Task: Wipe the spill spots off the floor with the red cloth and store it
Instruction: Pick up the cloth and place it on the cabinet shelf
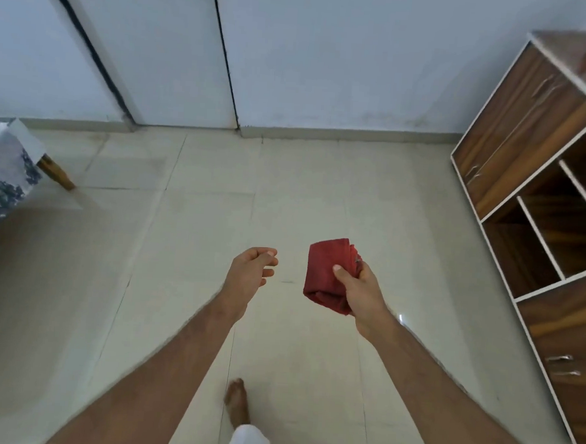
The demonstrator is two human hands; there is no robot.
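The right hand (pixel 359 291) is gripping the red cloth (pixel 328 273), which is folded into a thick wad and held up in the air over the floor (pixel 199 216); the thumb is pressing on the near face of the cloth while the fingers are wrapping around its right edge, so most of the fabric is bulging out to the left of the grip and above it. The left hand (pixel 251 265) is hovering just to the left of the cloth, apart from it, holding nothing, its fingers loosely curled and partly spread. Below the grip and nearer the body, a bare foot (pixel 237 400) is standing on the pale tiles beside a white trouser leg (pixel 249 442). To the right of the grip, well apart, a wooden cabinet (pixel 516 132) with white edging is showing several open compartments. Far to the left, a table leg (pixel 56 173) is sticking out from under a blue patterned cloth (pixel 2 176). Beyond the hands, a white door (pixel 151 48) is standing shut in the wall.
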